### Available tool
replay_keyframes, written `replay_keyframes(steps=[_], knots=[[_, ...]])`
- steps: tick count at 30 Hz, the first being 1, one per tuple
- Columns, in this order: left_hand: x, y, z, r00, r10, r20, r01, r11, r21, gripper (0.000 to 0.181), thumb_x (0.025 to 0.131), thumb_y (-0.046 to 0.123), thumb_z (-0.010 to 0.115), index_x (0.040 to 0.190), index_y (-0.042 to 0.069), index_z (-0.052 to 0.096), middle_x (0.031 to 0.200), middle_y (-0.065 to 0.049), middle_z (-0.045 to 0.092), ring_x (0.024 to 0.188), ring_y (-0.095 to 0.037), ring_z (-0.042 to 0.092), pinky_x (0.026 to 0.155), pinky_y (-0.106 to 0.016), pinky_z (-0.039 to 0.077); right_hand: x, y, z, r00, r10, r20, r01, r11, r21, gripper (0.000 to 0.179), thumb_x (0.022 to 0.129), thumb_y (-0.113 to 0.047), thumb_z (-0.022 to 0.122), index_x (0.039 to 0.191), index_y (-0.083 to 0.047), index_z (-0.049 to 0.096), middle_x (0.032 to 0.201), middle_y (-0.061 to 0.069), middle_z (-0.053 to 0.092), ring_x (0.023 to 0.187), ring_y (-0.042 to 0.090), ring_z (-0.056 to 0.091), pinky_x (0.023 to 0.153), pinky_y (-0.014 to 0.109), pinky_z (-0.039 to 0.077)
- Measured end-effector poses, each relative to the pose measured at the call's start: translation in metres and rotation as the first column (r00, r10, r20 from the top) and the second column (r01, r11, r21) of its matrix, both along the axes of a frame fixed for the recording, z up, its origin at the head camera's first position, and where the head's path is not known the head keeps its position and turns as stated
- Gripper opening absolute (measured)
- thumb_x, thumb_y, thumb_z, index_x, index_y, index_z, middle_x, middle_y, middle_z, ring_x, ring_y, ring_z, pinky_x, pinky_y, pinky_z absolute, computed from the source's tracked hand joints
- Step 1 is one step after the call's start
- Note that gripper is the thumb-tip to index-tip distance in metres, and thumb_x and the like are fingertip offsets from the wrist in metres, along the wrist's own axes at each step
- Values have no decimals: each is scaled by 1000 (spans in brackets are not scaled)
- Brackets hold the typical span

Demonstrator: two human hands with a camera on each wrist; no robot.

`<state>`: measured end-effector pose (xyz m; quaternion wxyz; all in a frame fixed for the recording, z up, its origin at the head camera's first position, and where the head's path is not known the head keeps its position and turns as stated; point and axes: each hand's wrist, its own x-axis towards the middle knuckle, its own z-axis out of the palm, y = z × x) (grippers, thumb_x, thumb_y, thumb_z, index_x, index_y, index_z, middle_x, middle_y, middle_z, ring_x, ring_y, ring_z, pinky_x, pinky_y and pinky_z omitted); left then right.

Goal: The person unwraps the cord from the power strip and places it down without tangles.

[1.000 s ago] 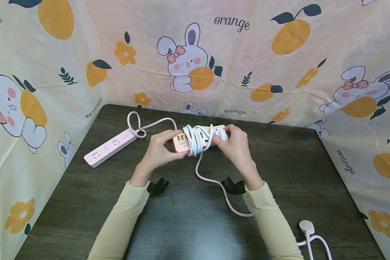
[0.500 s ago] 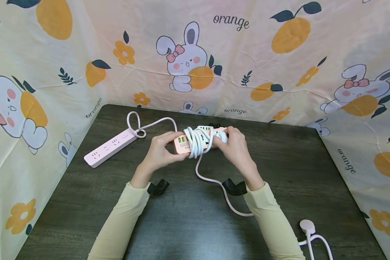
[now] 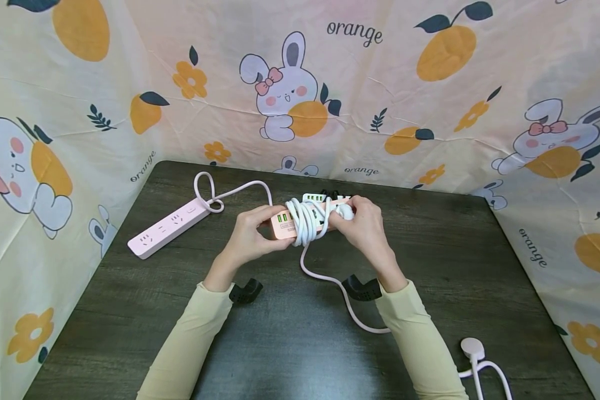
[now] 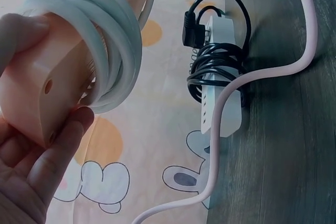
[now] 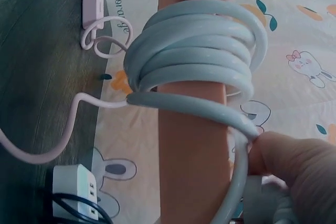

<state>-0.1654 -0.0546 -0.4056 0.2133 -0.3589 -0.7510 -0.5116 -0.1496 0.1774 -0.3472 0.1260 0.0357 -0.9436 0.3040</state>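
Observation:
Both hands hold a peach power strip (image 3: 283,226) above the table, a white cord (image 3: 305,223) wound round its middle in several loops. The left hand (image 3: 246,236) grips the strip's left end, thumb on one side and fingers on the other, as the left wrist view also shows. At the other end, the right hand (image 3: 367,229) pinches the strip close to the cord's white plug (image 3: 345,211). From the right wrist camera, the thumb (image 5: 278,153) presses on the last turn of cord. That hand's other fingers are largely hidden there.
Behind the held strip lies a white power strip (image 4: 223,111) wrapped in black cord (image 4: 212,66). A pink power strip (image 3: 172,226) sits at the left, its pink cord (image 3: 337,280) running under the right arm towards a pink plug (image 3: 472,348). Printed cloth (image 3: 205,128) borders the table.
The hands have brought the peach power strip slightly nearer and to the right. More of the white strip behind it now shows. Both grips look the same.

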Motion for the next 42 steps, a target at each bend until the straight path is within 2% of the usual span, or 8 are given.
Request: replay_keyframes(steps=[5, 15, 24, 32, 38, 42], knots=[[0, 1, -1, 1000, -5, 0, 5, 1000, -2, 51, 62, 5, 85, 107, -4, 65, 96, -14, 67, 71, -16, 58, 56, -39, 51, 0, 1, 0, 1000, -7, 3, 7, 1000, 3, 22, 76, -23, 62, 80, -2, 58, 77, 11, 51, 67, 26, 46, 57, 31, 35], [1, 2, -3, 1000, 19, -20, -19, 1000, -25, 53, 60, 4, 86, 108, -6, 65, 96, -17, 67, 71, -19, 60, 59, -25, 50, 0, -1, 2, 998, -19, 63, 15, 998, 54, 23, 79, -22, 63, 83, 0, 57, 71, 9, 53, 60, 23, 48, 50, 29, 37], [1, 6, -7, 1000, -7, 10, 7, 1000, -9, 51, 61, 3, 85, 107, -5, 66, 96, -16, 68, 76, -22, 63, 60, -39, 54, 0, 1, 3, 998, -40, 40, 39, 999, 13, 16, 72, -16, 62, 76, -2, 57, 65, 6, 49, 53, 21, 43, 45, 27, 34], [0, 5, -5, 1000, 5, -17, -5, 1000, -11, 52, 60, 5, 86, 107, -5, 66, 94, -15, 68, 73, -19, 61, 60, -26, 51, -1, 1, -7, 999, -37, -4, 37, 999, 8, 20, 75, -19, 63, 76, -1, 56, 73, 9, 49, 64, 25, 45, 53, 30, 35], [1, 4, -3, 1000, 1, -23, -2, 1000, -21, 52, 60, 4, 86, 107, -5, 65, 95, -15, 68, 73, -19, 61, 60, -26, 51, -2, 2, -9, 1000, -11, -20, 11, 1000, 13, 20, 74, -19, 64, 73, -2, 54, 71, 9, 48, 63, 25, 44, 53, 31, 34], [1, 5, -2, 999, -10, -34, 9, 1000, -27, 52, 61, 5, 86, 107, -5, 65, 96, -16, 67, 72, -19, 59, 57, -34, 51, -2, 4, -9, 1000, -5, -23, 5, 1000, 3, 18, 71, -17, 64, 71, -3, 53, 69, 7, 47, 62, 24, 44, 52, 30, 33]])
